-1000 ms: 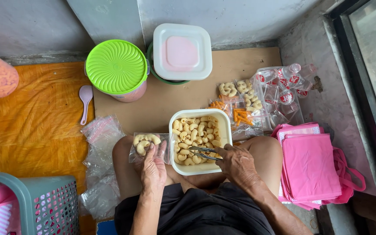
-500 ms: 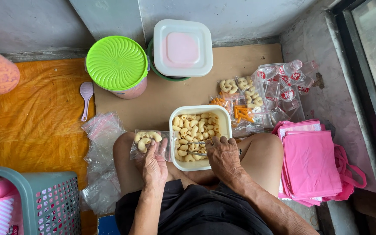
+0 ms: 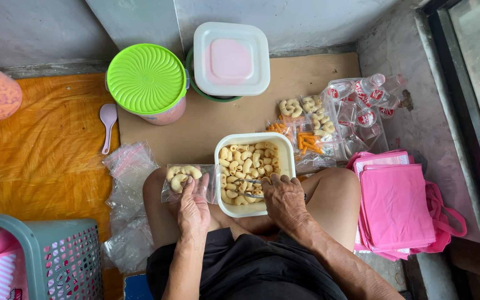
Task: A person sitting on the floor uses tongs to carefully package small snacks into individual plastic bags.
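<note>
While seated on floor: left hand pinching clear bag of curled snacks; right hand gripping metal tongs inside white tub.

Landmark: white tub of curled crackers, resting on the person's lap.
Right hand: over the tub's near edge, gripping metal tongs among the crackers.
Left hand: just left of the tub, holding a small clear bag, apparently part-filled with crackers.
Beyond the tub: green-lidded bucket.
</note>
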